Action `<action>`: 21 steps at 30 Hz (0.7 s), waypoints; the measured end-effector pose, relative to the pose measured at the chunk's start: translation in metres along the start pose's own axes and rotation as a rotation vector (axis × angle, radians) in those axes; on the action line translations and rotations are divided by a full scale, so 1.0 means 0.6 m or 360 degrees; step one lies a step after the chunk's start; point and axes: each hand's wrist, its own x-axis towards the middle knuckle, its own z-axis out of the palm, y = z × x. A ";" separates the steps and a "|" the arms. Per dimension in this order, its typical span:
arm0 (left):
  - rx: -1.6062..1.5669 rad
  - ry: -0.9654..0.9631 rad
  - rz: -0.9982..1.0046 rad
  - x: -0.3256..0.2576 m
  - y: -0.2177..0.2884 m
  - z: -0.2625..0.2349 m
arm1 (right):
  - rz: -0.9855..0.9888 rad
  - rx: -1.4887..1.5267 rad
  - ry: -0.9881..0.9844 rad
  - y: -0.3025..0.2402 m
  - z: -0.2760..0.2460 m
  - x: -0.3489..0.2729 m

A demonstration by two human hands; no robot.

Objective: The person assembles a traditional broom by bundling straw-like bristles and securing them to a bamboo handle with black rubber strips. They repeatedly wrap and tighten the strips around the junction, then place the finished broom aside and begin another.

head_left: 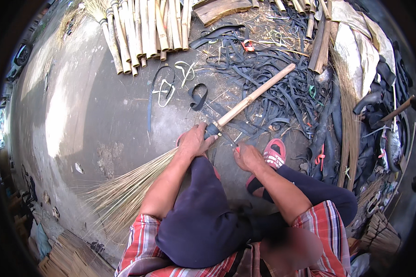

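A person sits on a bare concrete floor (97, 106), knees up, with a broom (138, 180) lying across the lap: its fan of pale straw spreads down to the left and its bamboo handle (256, 94) points up to the right. The left hand (194, 141) is closed around the neck where a dark band binds straw to handle. The right hand (247, 157) sits just beside it, fingers curled on what looks like a thin strip, though I cannot tell for sure what it pinches. To bind well, I judge the left hand should hold the neck firm while the right pulls each wrap tight and close. Around lie a stack of bamboo poles (143, 32), a tangle of black rubber strips (272, 69), and 1 pink sandal (273, 154).
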 end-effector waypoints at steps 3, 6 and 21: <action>-0.0056 -0.0015 -0.0014 -0.007 -0.006 -0.010 | 0.0086 0.0085 0.0117 0.002 0.002 0.000; 0.0146 0.0299 0.0049 -0.046 -0.018 -0.004 | -0.0107 -0.0042 0.0790 0.007 0.003 0.009; 0.0141 0.0292 -0.0047 -0.063 -0.020 0.014 | -0.0684 0.0228 0.0535 -0.119 0.056 0.058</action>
